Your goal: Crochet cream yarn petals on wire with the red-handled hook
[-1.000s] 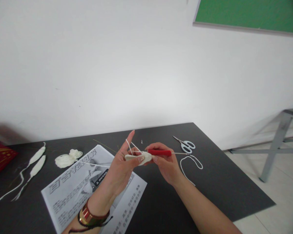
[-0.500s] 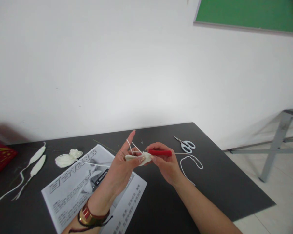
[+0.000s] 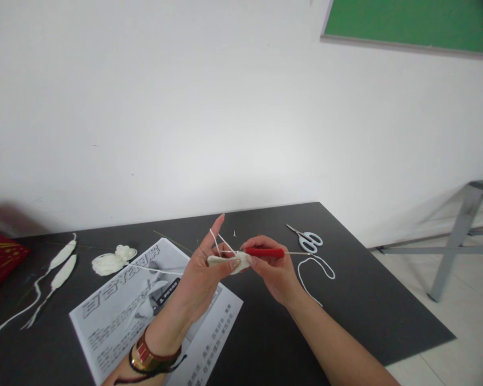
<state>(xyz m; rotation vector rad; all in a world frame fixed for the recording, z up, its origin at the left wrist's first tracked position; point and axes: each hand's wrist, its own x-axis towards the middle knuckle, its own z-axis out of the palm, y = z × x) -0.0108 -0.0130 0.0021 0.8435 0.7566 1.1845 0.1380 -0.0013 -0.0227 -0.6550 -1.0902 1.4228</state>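
Note:
Between thumb and fingers, my left hand [image 3: 203, 273] pinches a small white crocheted piece [image 3: 237, 262], with its index finger raised and white yarn [image 3: 214, 236] looped around it. My right hand [image 3: 271, 271] is closed on a crochet hook [image 3: 265, 252] with a red handle and a thin metal shaft that sticks out to the right. Its thumb and fingertips touch the right end of the crocheted piece. The hook's working tip is too small to make out. From my left hand the yarn runs left to a loose white bundle of yarn [image 3: 108, 262].
Under my left arm lies a printed sheet [image 3: 112, 327] on the black table [image 3: 354, 305]. Scissors [image 3: 306, 238] and a curled yarn end [image 3: 316, 260] lie to the right. Two white crocheted petals [image 3: 63, 272] with tails and a red object [image 3: 2, 257] are at left. A metal-legged stool [image 3: 454, 241] stands beyond.
Almost nothing differs. The whole view has shifted very slightly, and both hands keep nearly the same hold on the crocheted piece and the hook.

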